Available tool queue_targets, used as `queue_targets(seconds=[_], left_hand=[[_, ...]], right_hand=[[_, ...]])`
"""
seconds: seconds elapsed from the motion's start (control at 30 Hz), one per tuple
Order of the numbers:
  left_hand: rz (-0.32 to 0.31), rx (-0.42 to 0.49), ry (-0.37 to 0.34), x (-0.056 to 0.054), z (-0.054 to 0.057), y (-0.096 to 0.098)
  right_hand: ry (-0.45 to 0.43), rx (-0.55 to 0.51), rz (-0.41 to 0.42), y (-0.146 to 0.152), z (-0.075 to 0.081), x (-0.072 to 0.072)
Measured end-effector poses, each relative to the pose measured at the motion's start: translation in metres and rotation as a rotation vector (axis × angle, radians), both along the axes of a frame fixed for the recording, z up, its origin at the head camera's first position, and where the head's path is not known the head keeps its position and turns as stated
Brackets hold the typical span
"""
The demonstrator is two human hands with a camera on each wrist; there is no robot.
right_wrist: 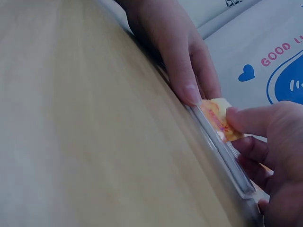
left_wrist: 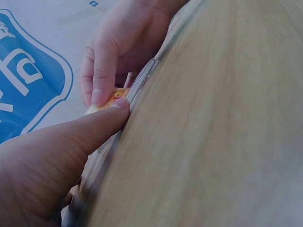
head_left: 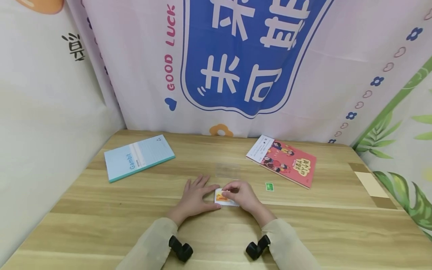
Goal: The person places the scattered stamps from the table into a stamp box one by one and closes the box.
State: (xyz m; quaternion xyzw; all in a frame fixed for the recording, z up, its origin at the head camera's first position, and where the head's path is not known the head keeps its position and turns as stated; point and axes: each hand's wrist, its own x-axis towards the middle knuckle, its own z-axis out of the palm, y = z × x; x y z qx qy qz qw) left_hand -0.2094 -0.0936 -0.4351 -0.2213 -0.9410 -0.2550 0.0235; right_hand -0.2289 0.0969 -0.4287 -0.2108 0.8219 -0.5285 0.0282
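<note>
Currently, orange card (right_wrist: 214, 115) between right fingers (right_wrist: 251, 122), left thumb (right_wrist: 182, 75) just beside.

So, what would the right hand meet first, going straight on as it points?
Probably the left hand, just beyond the rectangular orange-yellow card the right hand pinches; depth is unclear.

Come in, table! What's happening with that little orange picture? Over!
Right hand pinches small, thin orange-and-yellow picture piece. Left hand touches flat white rectangular piece. Small green white-bordered piece lies aside; nothing appears in the way.
</note>
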Motion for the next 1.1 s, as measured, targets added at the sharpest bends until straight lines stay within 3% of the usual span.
queue_targets(seconds=[0.37, 0.7, 1.1], left_hand=[[-0.008, 0.013, 0.012, -0.0010, 0.0002, 0.0010], [-0.010, 0.017, 0.023, -0.0013, 0.0003, 0.0009], [-0.006, 0.016, 0.009, -0.0005, 0.0016, 0.0012]], right_hand=[[0.229, 0.192, -0.057, -0.0028, -0.0009, 0.0059], [0.248, 0.209, -0.075, -0.0027, -0.0033, 0.0050], [0.200, 0.170, -0.083, -0.0024, -0.0022, 0.0041]])
